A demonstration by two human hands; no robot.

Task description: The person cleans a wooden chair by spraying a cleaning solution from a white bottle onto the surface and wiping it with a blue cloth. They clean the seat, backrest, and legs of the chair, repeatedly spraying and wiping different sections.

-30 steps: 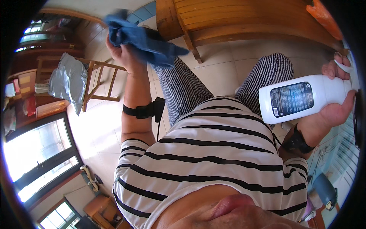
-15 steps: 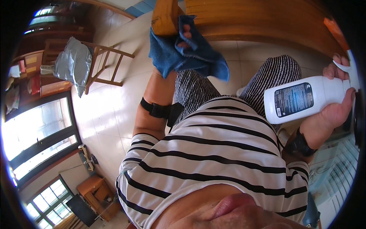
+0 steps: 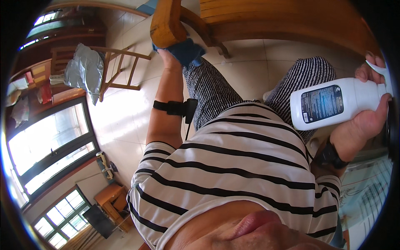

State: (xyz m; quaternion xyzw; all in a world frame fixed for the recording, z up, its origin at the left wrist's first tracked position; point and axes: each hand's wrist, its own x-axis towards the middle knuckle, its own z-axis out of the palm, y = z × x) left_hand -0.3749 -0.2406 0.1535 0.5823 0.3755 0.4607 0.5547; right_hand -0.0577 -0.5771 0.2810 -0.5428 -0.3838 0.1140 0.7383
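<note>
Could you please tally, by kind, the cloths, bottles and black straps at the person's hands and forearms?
Blue cloth, at the left hand: 1
White bottle, in the right hand: 1
Black straps, one per forearm: 2
Total: 4
</note>
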